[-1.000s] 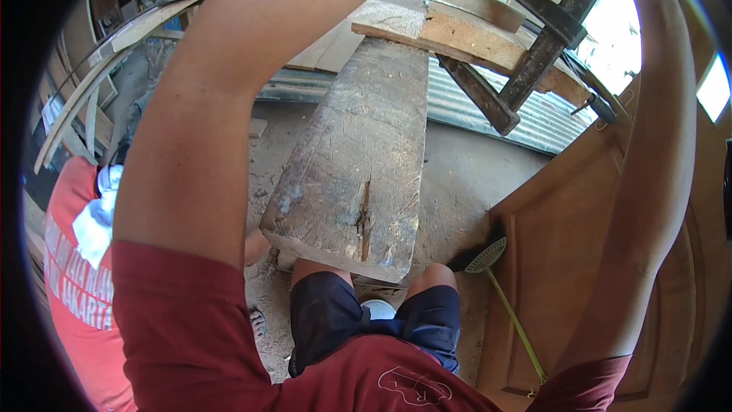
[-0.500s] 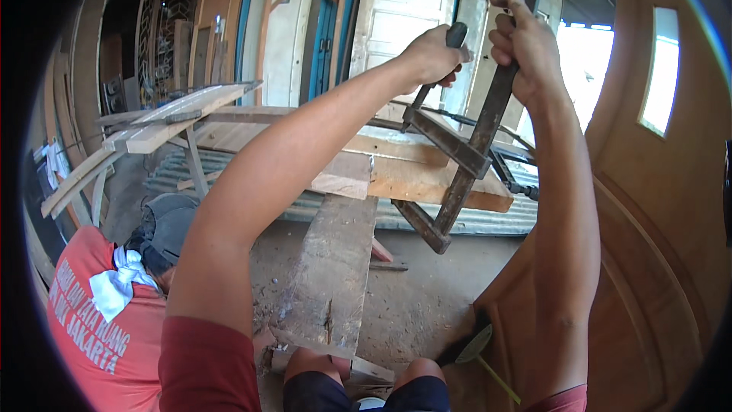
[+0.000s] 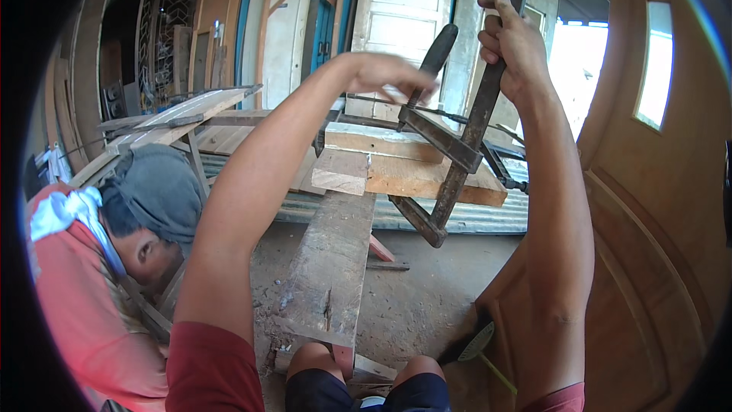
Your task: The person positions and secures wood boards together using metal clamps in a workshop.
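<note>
My right hand (image 3: 512,49) is closed round the long dark steel bar of a bar clamp (image 3: 460,179), high above the wood. The clamp stands tilted, its two jaws above and below a stacked pair of boards. My left hand (image 3: 393,76), blurred by motion, is beside the lower part of the clamp's dark handle (image 3: 440,47); its fingers look stretched out rather than wrapped round it. Between the jaws lie a lower thick board (image 3: 427,186) and an upper board (image 3: 385,143). A shorter block end (image 3: 339,174) butts against the lower board.
A worn plank (image 3: 328,267) runs from the boards toward my knees. At the left, a co-worker (image 3: 91,282) in a red shirt and grey cap bends close to my left arm. A wooden door panel (image 3: 640,244) stands at the right. Several doors (image 3: 400,23) lean at the back.
My left hand has come off the handle's top and moved down and left. My right hand keeps its hold on the bar. The co-worker's head has risen into fuller view.
</note>
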A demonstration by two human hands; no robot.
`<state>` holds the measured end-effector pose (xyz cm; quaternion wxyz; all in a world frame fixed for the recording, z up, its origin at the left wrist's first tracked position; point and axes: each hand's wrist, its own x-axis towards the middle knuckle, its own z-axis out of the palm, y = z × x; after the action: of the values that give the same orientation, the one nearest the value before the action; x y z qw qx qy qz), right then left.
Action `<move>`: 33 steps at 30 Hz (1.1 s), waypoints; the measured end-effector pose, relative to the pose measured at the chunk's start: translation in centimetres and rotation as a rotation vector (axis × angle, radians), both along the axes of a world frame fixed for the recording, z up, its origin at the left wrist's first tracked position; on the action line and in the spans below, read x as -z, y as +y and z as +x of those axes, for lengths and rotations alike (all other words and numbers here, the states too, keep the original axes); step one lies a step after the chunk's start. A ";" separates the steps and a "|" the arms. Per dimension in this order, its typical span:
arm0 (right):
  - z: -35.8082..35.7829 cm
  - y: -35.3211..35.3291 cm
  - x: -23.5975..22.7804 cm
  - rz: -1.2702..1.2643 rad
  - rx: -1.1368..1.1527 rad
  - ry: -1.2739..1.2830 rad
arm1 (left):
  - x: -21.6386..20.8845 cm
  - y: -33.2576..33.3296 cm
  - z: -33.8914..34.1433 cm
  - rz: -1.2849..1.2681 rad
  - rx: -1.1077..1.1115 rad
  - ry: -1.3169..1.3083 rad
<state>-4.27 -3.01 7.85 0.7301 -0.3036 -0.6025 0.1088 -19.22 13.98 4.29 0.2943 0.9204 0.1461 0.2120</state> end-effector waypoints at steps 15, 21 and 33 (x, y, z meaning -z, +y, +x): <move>0.3 0.1 0.0 -0.003 -0.002 -0.016 | 3.5 -1.5 -3.6 -0.022 -0.183 0.063; 0.3 0.4 0.1 -0.016 -0.001 -0.017 | 3.5 -1.7 -3.2 0.038 -0.232 0.100; 0.1 0.6 -0.4 -0.008 0.026 0.026 | -3.3 0.2 1.7 -0.335 0.505 -0.292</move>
<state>-4.15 -2.37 8.29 0.7379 -0.3131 -0.5885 0.1056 -17.52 14.17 7.58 0.5026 0.8263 -0.0975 0.2348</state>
